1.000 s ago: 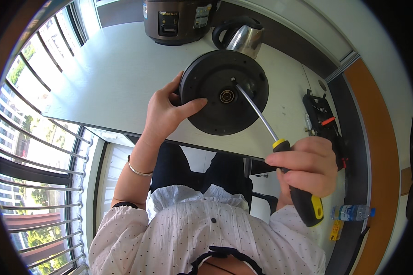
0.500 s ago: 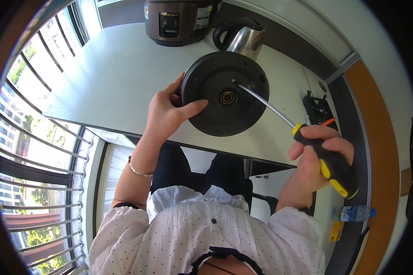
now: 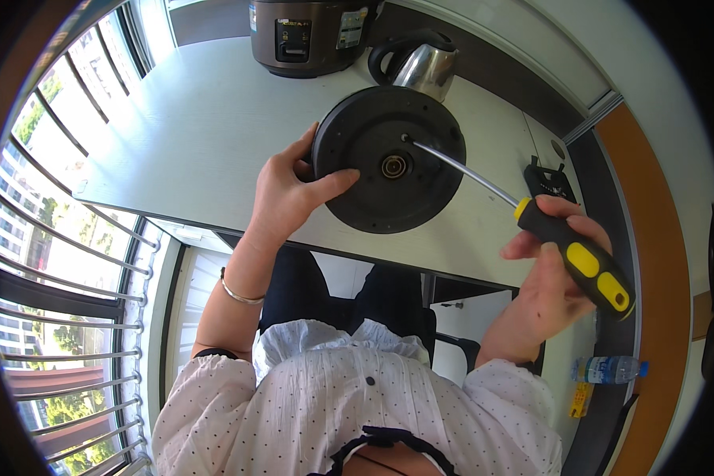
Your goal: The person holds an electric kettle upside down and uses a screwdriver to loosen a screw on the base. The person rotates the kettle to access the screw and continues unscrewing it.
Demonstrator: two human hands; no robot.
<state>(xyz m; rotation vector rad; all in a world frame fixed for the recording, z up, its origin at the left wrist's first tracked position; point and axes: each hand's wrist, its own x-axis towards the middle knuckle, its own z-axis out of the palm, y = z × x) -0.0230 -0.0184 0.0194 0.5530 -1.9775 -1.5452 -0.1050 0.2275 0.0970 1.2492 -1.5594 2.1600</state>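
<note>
My left hand [image 3: 293, 186] grips the left side of a black round base [image 3: 388, 202], thumb on its face, holding it tilted up above the white table [image 3: 166, 135]. A small brass-coloured ring sits at the base's centre. My right hand [image 3: 555, 278] is closed round the black and yellow handle of a screwdriver [image 3: 579, 262]. The long steel shaft reaches up and left to a small screw or hole [image 3: 404, 138] just above the centre ring, its tip touching there.
A brown rice cooker [image 3: 309, 40] and a steel kettle [image 3: 425, 71] stand at the back. A black tool case [image 3: 549, 178] lies at the right, a plastic bottle [image 3: 609, 370] and yellow object [image 3: 581, 401] lower right. A barred window [image 3: 71, 301] is on the left.
My right hand and the screwdriver handle have moved up and right, and the handle has rotated, now showing its yellow pads. The base and my left hand stay nearly still.
</note>
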